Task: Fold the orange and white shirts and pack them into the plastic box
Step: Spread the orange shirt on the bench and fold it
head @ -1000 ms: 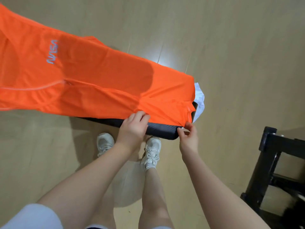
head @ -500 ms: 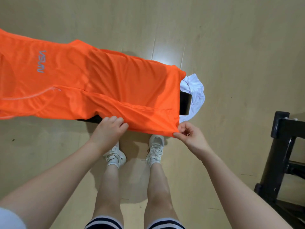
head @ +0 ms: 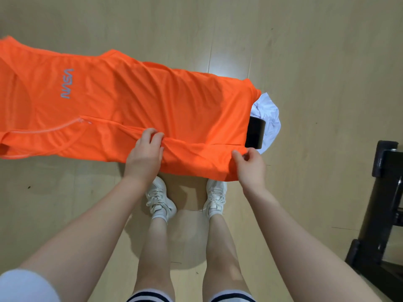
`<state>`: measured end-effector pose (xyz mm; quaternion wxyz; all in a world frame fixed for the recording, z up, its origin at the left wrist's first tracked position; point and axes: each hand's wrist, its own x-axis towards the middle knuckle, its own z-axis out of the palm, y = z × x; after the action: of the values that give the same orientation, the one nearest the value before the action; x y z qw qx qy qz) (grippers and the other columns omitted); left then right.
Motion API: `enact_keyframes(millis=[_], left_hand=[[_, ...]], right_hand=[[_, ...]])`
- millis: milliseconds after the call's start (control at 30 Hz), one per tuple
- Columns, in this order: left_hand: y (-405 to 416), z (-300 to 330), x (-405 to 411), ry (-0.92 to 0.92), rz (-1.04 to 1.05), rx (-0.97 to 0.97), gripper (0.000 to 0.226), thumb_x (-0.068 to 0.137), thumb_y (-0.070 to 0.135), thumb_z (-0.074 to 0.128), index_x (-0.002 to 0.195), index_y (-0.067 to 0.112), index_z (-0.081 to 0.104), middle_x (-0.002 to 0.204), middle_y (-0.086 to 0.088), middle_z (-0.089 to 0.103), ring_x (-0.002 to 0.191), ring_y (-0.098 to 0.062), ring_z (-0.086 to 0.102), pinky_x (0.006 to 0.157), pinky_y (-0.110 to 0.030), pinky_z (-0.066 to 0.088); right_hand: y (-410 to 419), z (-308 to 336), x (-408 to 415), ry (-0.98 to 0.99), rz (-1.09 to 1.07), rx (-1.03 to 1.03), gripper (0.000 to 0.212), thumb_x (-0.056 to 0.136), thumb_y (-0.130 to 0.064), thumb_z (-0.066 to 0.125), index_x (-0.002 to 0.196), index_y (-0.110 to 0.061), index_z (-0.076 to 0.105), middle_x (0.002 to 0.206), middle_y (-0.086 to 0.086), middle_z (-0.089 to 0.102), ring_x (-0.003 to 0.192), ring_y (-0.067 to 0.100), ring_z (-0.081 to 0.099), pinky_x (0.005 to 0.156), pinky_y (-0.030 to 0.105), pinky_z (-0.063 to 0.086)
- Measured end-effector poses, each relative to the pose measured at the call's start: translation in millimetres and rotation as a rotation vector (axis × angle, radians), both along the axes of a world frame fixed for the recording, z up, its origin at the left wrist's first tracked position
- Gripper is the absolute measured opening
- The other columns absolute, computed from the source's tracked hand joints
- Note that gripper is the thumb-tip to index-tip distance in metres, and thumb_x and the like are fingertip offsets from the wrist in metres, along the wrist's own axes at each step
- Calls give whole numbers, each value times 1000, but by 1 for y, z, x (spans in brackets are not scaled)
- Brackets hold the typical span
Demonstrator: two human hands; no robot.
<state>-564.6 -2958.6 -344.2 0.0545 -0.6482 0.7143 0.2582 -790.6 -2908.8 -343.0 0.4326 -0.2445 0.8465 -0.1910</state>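
Left hand (head: 145,156): fingers bunch the bright orange fabric shirt (head: 139,110), frame centre.
Right hand (head: 250,165): pinches its lower-right hem.

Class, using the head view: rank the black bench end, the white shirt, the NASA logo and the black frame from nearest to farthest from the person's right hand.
1. Black bench end, just beyond the right hand.
2. White shirt, behind it.
3. Black frame, far right.
4. NASA logo, far left.
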Motion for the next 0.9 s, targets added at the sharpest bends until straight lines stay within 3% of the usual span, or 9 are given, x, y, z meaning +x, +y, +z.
enact_keyframes(millis=[100,200,333,467,567,667,767,833,900], left_hand=[[-7,3,4,15,40,7,41,90,11,51,130,7,47,141,-14,41,114,-38,52,88,-48,45],[-2,5,16,52,18,-93,41,85,9,48,126,2,51,138,-21,46,104,-42,59,79,-50,51],[13,1,47,76,272,-98,44,84,12,44,124,-3,51,133,-26,48,114,-45,51,95,-52,43],[21,3,86,91,703,-91,47,87,4,52,132,-6,41,140,-27,37,131,-40,35,109,-41,24],[18,6,114,174,1144,-18,52,92,13,48,138,-3,31,144,-24,34,134,-35,32,109,-35,22],[7,-2,148,336,1540,121,55,93,34,45,139,8,31,143,-16,42,128,-33,43,109,-43,33],[-10,-17,183,520,1738,178,61,88,43,49,134,4,36,139,-26,44,124,-43,46,104,-56,37],[-22,-19,203,687,1828,143,52,89,40,51,127,6,43,136,-19,49,113,-35,57,97,-47,46],[-33,-19,222,897,1885,96,17,93,30,50,105,18,51,121,-11,58,83,-17,61,81,-35,49]], right_hand=[[-3,1,-9,-13,-207,-40,13,88,-24,56,86,-11,56,73,-2,59,75,17,55,77,35,46],[-10,4,-15,2,-297,9,37,88,-25,57,119,-6,50,95,4,62,98,22,58,96,41,44],[-14,21,13,258,197,-61,43,88,-18,53,130,-12,44,132,10,47,124,29,40,103,38,31],[-24,28,81,133,728,-159,38,84,-28,39,111,-15,62,123,8,56,113,33,48,93,40,36],[-43,24,139,88,1001,-186,48,87,-38,28,113,-17,62,124,6,57,113,32,49,91,40,38],[-66,16,192,149,1147,-184,35,93,-30,38,121,-19,56,129,4,53,115,31,46,90,40,36],[-90,8,230,325,1220,-203,36,92,-27,47,127,-20,48,134,3,49,117,31,43,90,41,36],[-103,3,249,390,1230,-194,40,89,-26,51,128,-18,47,134,5,49,118,32,44,90,42,36],[-114,-3,266,434,1236,-153,38,88,-23,52,125,-16,48,129,7,53,116,32,45,89,42,36]])
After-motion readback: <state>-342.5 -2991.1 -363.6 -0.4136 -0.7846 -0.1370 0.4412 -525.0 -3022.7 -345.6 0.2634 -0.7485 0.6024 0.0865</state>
